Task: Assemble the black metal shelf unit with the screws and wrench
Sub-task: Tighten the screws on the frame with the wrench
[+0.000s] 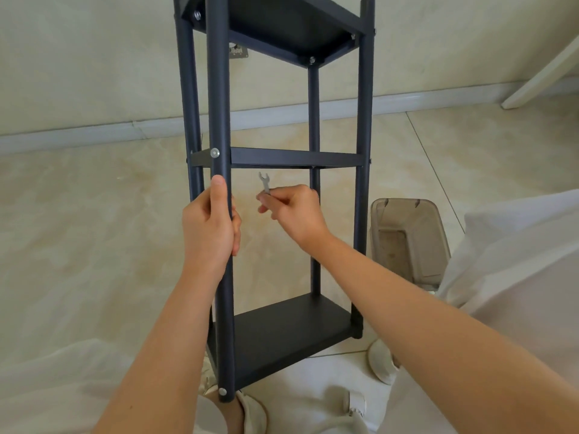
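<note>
The black metal shelf unit (pixel 282 158) stands upright on the floor in front of me, with three shelves between four round posts. My left hand (pixel 213 223) grips the near left post just below the middle shelf. A silver screw head (pixel 215 152) shows on that post at the middle shelf, and another screw (pixel 222 391) sits at its foot. My right hand (pixel 294 211) pinches a small flat silver wrench (pixel 264 182), jaw end up, just under the middle shelf's front rail. The wrench touches no screw.
A clear plastic bin (pixel 407 242) stands on the tiled floor right of the shelf. My knees in white trousers frame the bottom corners, with pale shoes by the shelf's feet. A wall and skirting board run behind, and a white furniture leg (pixel 539 76) leans at the upper right.
</note>
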`<state>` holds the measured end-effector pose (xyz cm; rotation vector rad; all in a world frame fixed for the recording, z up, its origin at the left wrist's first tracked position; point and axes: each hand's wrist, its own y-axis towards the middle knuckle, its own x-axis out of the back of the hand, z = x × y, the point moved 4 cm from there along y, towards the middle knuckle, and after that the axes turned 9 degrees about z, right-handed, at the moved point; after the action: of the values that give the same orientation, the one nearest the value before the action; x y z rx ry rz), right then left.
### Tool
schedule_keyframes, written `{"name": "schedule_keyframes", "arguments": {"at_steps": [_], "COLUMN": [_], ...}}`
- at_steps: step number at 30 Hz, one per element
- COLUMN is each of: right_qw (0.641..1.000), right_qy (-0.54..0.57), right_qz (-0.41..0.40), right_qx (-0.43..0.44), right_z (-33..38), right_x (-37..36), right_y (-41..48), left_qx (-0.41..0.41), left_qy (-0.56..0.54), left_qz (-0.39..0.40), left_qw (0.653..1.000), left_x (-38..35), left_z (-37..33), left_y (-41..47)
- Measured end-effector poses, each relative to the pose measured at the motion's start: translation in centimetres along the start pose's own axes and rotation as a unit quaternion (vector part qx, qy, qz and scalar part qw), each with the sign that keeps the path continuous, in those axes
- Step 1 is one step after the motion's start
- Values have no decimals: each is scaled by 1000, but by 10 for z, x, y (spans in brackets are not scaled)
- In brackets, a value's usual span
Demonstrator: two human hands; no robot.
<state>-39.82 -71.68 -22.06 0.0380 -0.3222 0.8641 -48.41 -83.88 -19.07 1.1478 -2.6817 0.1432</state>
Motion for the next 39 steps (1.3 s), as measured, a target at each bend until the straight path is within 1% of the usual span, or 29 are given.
{"name": "schedule_keyframes", "arguments": {"at_steps": [2, 7, 10, 13, 15, 18, 19, 22, 25, 27, 30, 33, 35, 39], "right_qw": [999, 997, 995, 989, 980, 964, 961, 954, 943, 940, 941, 952, 960, 968], "right_qy": [-24, -32, -46, -114, -161, -177, -175, -177, -194, -196, -180, -131, -83, 66], "right_qz": [7, -22, -8, -36, -45, -42, -44, -53, -89, -94, -95, -118, -129, -123], "right_qx": [-35, -63, -94, -93, -111, -195, -210, -238, -255, -262, -271, -250, -234, -210], "right_z": [-3, 20, 36, 53, 62, 57, 52, 36, 26, 18, 8, 6, 10, 17], "right_x": [21, 62, 76, 100, 117, 138, 143, 151, 154, 154, 154, 157, 157, 150], "right_y": [-6, -17, -13, 0, 15, 37, 43, 54, 58, 60, 60, 61, 61, 55], "left_qx": [-9, -6, 4, 21, 29, 35, 36, 35, 33, 32, 33, 32, 25, 32], "left_qy": [0, -11, -20, -27, -31, -18, -16, -8, -4, -6, -9, -19, -17, -33], "left_qz": [-3, -5, -4, -4, -8, -12, -13, -11, -11, -13, -15, -14, -9, -16], "left_qw": [1000, 1000, 1000, 999, 999, 999, 999, 999, 999, 999, 999, 999, 999, 999], "left_x": [1, 3, 2, 2, 3, 4, 5, 6, 6, 6, 7, 9, 10, 15], "left_z": [0, 0, 1, 3, 5, 7, 8, 10, 11, 11, 10, 11, 7, 11], "left_y": [0, -2, -6, -6, -5, -5, -5, -6, -7, -7, -7, -9, -10, -9]}}
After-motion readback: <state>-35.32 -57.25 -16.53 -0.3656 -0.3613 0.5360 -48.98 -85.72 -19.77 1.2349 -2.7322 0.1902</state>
